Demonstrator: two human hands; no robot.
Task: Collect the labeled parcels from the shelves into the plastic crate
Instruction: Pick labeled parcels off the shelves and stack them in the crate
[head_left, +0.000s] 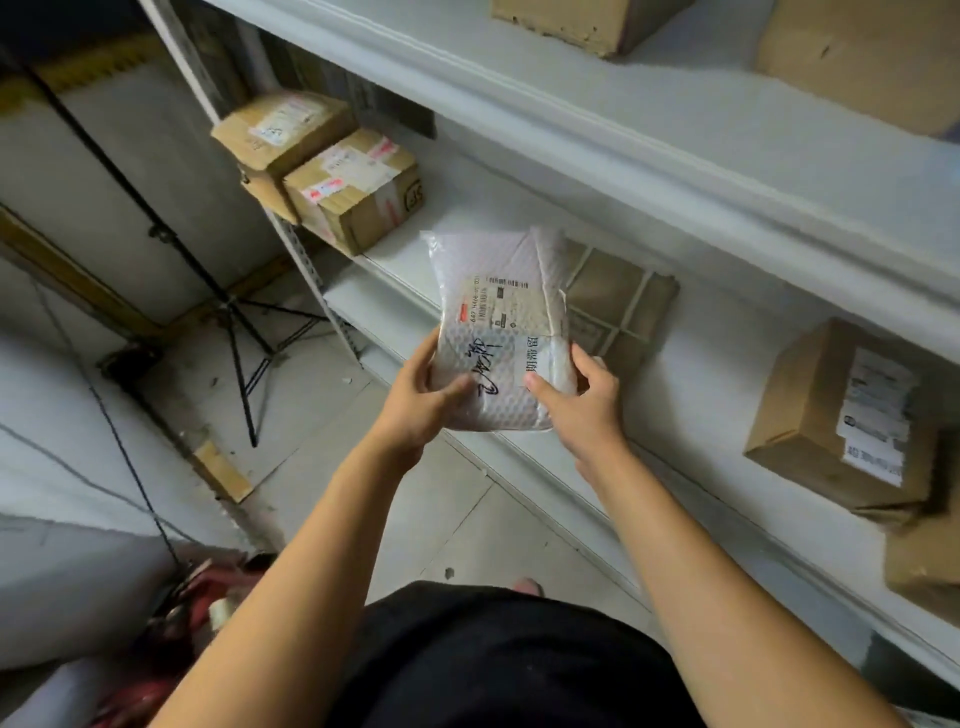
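Parcel (498, 332): labelled white bag, held before the shelf (701, 374).
Left hand (415, 400): grips its 7 o'clock corner.
Right hand (582, 400): grips its 5 o'clock corner.
Advice: support underneath; crate unseen.

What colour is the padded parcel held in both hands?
White, a bubble-padded plastic mailer with black handwriting; seen in the head view.

Our plain black clothes (493, 670) down low, our left arm (301, 561) and right arm (691, 545) both bare.
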